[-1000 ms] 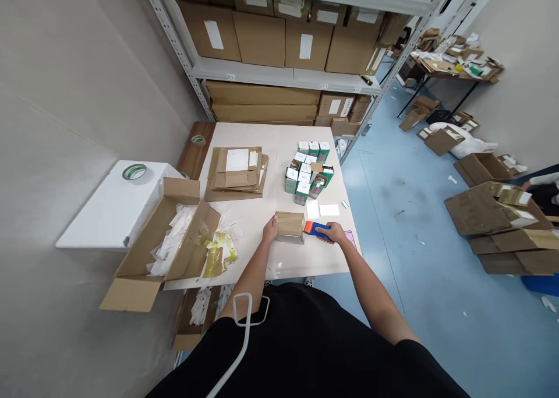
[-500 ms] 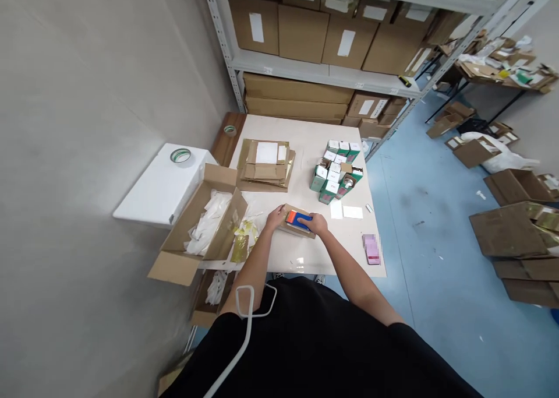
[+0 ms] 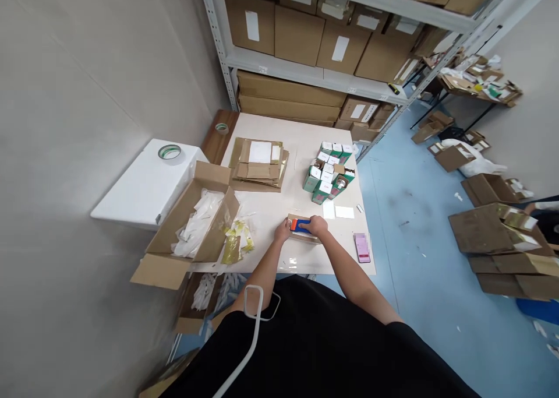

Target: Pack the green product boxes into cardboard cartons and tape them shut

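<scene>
At the front of the white table, a small flat cardboard box lies under both hands. My right hand is wrapped round a blue and orange tape dispenser, which rests across the top of the box. My left hand grips the left end of the box, close to the dispenser's orange front. The fingertips of that hand are partly hidden. Further back stands a group of green and white cartons, with white cards lying in front of them.
Flattened cardboard is stacked at the back left. An open carton of white packing material stands left, beside crumpled yellow tape. A pink-screened phone lies at right. Shelving closes the back. A person shows at the right edge.
The box is turned straighter to the table edge, and the dispenser lies more level across it. My left hand has come nearer to my right. A person has appeared at the far right.
</scene>
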Tool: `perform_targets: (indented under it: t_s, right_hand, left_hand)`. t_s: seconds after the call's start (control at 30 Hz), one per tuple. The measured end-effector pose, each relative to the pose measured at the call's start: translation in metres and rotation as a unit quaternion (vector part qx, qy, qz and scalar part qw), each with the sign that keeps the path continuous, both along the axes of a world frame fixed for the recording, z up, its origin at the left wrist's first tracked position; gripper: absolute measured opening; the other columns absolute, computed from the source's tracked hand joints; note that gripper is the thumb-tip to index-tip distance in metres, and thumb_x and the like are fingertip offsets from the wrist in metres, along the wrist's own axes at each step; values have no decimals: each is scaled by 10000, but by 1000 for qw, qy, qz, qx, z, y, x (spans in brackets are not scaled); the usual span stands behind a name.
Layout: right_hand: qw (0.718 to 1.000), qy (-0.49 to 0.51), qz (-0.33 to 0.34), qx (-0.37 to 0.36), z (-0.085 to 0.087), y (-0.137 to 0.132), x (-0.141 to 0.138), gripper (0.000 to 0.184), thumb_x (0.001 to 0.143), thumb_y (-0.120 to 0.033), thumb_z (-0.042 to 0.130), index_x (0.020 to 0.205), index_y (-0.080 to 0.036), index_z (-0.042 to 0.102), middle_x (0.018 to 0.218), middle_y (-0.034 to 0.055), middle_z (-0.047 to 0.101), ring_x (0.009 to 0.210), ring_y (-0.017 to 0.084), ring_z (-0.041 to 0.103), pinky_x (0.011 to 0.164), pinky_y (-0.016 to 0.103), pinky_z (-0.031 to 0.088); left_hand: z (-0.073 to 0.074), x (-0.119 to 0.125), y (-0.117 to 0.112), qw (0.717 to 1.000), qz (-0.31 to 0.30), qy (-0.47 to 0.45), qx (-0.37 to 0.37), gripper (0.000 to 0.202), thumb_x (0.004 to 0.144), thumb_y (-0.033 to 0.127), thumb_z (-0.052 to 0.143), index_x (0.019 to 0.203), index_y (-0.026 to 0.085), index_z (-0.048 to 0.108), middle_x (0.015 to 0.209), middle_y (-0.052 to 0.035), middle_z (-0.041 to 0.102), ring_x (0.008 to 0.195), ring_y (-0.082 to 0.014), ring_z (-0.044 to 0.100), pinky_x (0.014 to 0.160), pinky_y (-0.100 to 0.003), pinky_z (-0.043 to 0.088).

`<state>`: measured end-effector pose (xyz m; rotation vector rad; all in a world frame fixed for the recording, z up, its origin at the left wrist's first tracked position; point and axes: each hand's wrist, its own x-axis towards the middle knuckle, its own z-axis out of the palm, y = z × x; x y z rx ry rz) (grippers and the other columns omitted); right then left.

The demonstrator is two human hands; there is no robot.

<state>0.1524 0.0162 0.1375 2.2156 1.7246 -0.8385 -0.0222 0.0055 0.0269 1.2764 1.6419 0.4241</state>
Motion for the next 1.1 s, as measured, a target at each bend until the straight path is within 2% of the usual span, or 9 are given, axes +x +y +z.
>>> perform_targets:
  t_s: [0.17, 0.3, 0.4, 0.5, 0.6, 0.7, 0.87, 0.97, 1.1]
  right_hand:
    - [999, -6, -39, -7, 1, -18, 54, 600, 777, -742, 743, 982, -179, 757, 1087, 150, 775, 1005, 276, 734, 702, 269, 475]
    - [999, 4, -53, 2, -1, -27, 73, 622, 782, -775, 715, 950, -178, 758, 1054, 141, 778, 962, 262, 734, 682, 268, 464]
    - [999, 18, -45, 4, -1, -28, 87, 623, 782, -783, 711, 948, -184, 758, 1036, 129, 781, 948, 255, 733, 664, 263, 449]
    - [999, 9, -38, -4, 0, -33, 117, 615, 767, -765, 738, 948, -177, 757, 1036, 137, 779, 942, 265, 732, 639, 269, 432]
    - [999, -3, -49, -6, -1, -46, 153, 588, 769, -747, 749, 910, -176, 761, 1013, 147, 779, 922, 273, 730, 629, 277, 424]
    - [998, -2, -64, 2, -6, -58, 175, 561, 782, -739, 740, 895, -190, 763, 991, 139, 779, 915, 266, 726, 630, 273, 420]
    - [998, 5, -63, 20, -9, -76, 217, 564, 759, -760, 745, 852, -204, 758, 967, 125, 781, 911, 265, 720, 615, 265, 403]
    - [996, -4, -92, 16, -9, -92, 251, 529, 764, -733, 753, 847, -211, 761, 956, 112, 781, 891, 266, 720, 605, 266, 398]
    - [994, -16, -106, 21, -16, -103, 267, 535, 753, -727, 761, 916, -218, 766, 993, 110, 780, 928, 276, 720, 603, 264, 392]
  left_hand:
    - [-1, 55, -10, 1000, -31, -4, -5, 499, 1064, 478, 384, 1466, 268, 593, 1302, -84, 744, 1188, -288, 694, 993, -378, 523]
    - [-2, 81, -13, 999, -33, 11, -17, 528, 1072, 480, 327, 1491, 259, 559, 1310, -111, 733, 1172, -302, 698, 986, -406, 522]
    - [-3, 85, -13, 999, -30, 24, -26, 542, 1073, 500, 294, 1490, 278, 561, 1333, -106, 722, 1182, -299, 693, 984, -400, 519]
    - [-4, 85, -14, 998, -29, 46, -37, 560, 1069, 536, 272, 1496, 308, 554, 1320, -89, 728, 1190, -303, 686, 982, -405, 519]
    - [-4, 86, -16, 996, -16, 75, -41, 594, 1060, 574, 263, 1512, 306, 538, 1284, -101, 740, 1177, -315, 690, 989, -420, 514]
    - [-5, 89, -17, 995, -5, 90, -37, 618, 1049, 603, 270, 1528, 305, 524, 1287, -113, 737, 1175, -326, 691, 1007, -434, 503]
    - [-6, 88, -15, 995, -17, 90, -34, 611, 1053, 580, 269, 1536, 299, 518, 1340, -114, 713, 1226, -334, 665, 1000, -435, 504]
    - [-7, 88, -13, 994, -5, 97, -41, 606, 1051, 577, 277, 1527, 299, 529, 1324, -116, 722, 1220, -341, 668, 990, -445, 510]
    - [-9, 87, -11, 993, -1, 105, -47, 611, 1043, 588, 308, 1528, 290, 530, 1370, -121, 700, 1252, -343, 654, 1016, -450, 504]
